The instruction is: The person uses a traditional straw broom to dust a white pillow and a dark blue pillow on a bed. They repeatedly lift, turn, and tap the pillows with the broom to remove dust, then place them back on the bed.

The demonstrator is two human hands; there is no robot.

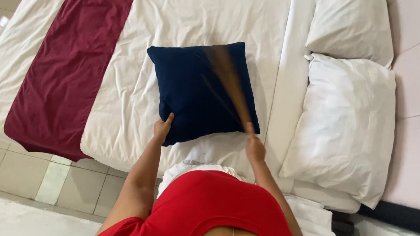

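Head view: a navy cushion (202, 92) is seen lying flat on the white bed (134, 88), between a dark red runner (69, 71) and two white pillows (347, 122) set along the head end. The left hand (162, 129) is stretched forward on a nearly straight arm, and its grip is closed on the near left corner of the cushion, thumb on top. The right hand (254, 146) is raised at the near right corner, wrist bent, and its grip is clamped on the handle of a thin brown stick (227, 85). The stick is blurred into a fan across the cushion's top. A red shirt (208, 206) fills the lower edge, above tiled floor (30, 171).
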